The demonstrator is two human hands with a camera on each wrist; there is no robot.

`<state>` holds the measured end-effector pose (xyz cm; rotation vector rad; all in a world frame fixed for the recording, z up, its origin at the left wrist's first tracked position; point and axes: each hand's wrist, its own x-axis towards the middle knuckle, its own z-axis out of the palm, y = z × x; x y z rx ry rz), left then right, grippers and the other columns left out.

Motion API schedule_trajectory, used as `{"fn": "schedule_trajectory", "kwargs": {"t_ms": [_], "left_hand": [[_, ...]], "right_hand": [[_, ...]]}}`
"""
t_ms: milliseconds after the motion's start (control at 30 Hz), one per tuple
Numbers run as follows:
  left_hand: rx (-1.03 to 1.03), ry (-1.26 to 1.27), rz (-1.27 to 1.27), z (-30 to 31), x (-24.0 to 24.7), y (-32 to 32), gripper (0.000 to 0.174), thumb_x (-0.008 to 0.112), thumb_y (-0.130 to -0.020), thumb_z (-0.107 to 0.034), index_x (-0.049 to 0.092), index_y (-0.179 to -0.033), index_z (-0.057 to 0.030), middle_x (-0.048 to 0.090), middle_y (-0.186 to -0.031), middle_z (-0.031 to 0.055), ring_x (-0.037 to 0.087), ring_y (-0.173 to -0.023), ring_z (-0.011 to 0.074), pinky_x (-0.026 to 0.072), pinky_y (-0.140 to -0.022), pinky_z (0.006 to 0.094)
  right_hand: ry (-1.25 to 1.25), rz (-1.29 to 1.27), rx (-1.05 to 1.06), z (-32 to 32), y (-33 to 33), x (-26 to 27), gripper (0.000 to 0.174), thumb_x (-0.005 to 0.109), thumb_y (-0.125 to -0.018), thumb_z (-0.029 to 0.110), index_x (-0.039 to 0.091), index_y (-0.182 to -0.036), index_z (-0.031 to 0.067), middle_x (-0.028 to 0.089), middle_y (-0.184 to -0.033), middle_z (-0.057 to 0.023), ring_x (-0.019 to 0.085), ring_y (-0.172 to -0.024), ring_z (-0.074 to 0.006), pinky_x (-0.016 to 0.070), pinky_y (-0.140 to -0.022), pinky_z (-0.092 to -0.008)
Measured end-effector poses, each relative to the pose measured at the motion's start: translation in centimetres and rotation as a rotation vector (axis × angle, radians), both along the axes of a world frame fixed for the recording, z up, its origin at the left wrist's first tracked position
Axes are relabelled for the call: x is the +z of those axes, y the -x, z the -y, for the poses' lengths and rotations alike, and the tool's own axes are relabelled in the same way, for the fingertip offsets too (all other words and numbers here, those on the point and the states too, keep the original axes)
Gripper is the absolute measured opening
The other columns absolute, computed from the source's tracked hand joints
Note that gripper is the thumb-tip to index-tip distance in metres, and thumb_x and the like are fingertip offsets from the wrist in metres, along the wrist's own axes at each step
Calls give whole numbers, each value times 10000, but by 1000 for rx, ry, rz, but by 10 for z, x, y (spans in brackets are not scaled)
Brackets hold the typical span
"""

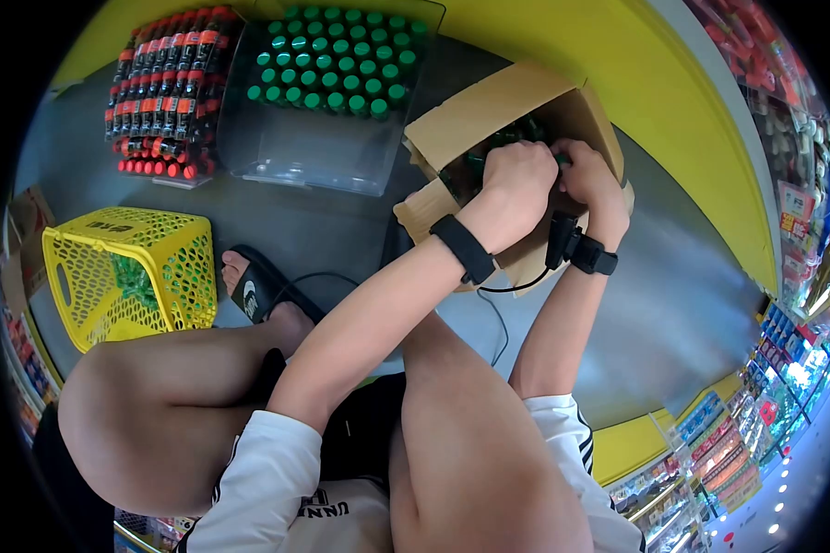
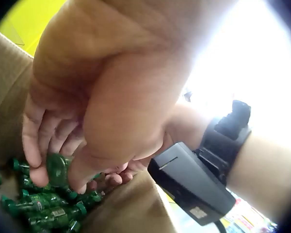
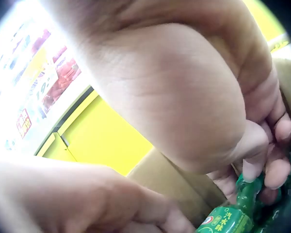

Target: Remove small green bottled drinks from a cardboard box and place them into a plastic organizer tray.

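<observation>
Both hands are inside an open cardboard box (image 1: 489,111) that contains small green bottles (image 2: 48,208). My left hand (image 1: 518,184) pinches a green bottle (image 2: 57,170) between thumb and fingers, above the others lying in the box. Close beside it, my right hand (image 1: 592,180) grips another green bottle (image 3: 228,218) near its cap; thumb and fingertips wrap the neck, and a printed label shows below. In the head view the hands cover most of both bottles.
Left of the box stands a clear bin (image 1: 314,166) with rows of green-capped bottles. Red-capped cola bottles (image 1: 166,92) are stacked beside it. A yellow basket (image 1: 184,267) lies on the floor near my sandalled foot (image 1: 258,286). A cable (image 1: 503,323) runs below the box.
</observation>
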<state>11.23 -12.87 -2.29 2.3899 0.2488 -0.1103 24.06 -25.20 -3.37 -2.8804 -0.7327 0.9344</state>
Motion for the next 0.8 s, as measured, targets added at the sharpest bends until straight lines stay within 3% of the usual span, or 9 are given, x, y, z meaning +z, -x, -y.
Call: {"fn": "schedule_trajectory", "kwargs": {"t_ms": [200,467,667,733,800], "left_hand": [[96,68,134,-6,24,11,201,666,-801,58,636,-999,80,715,-879,225,754,-789,369,618,-649,422],[82,115,203,-18,51,25,172,722,-883,-45,668,-966,96,696,-886,236,739,-799,367,610,-654,420],[86,83,241,-34,65,41,169,696,-930,-72,650,-967,87,686,-897,238,730,-793,364,597,-663,429],[99,47,295,-44,70,48,174,691,-937,-80,639,-963,84,684,-890,233,729,-799,364,594,-671,429],[109,104,280,-56,78,57,194,696,-939,-95,602,-998,64,685,-917,238,712,-864,399,578,-713,467]], "right_hand": [[-228,-78,-93,-5,10,25,267,590,-911,-20,693,-1141,66,654,-828,-117,592,-712,-209,495,-681,-372],[-354,-102,-77,-14,22,52,173,622,-972,112,678,-1130,70,661,-871,-126,587,-813,-218,493,-757,-363],[-408,-51,-79,-32,40,78,162,531,-1058,110,664,-1139,67,642,-874,-122,564,-810,-208,478,-762,-358],[-421,10,-107,-42,47,90,242,423,-1099,105,652,-1139,37,625,-861,-186,608,-817,-327,482,-764,-413],[-458,32,-108,-53,56,105,228,443,-1097,108,655,-1134,35,636,-868,-182,610,-809,-325,484,-755,-409]]}}
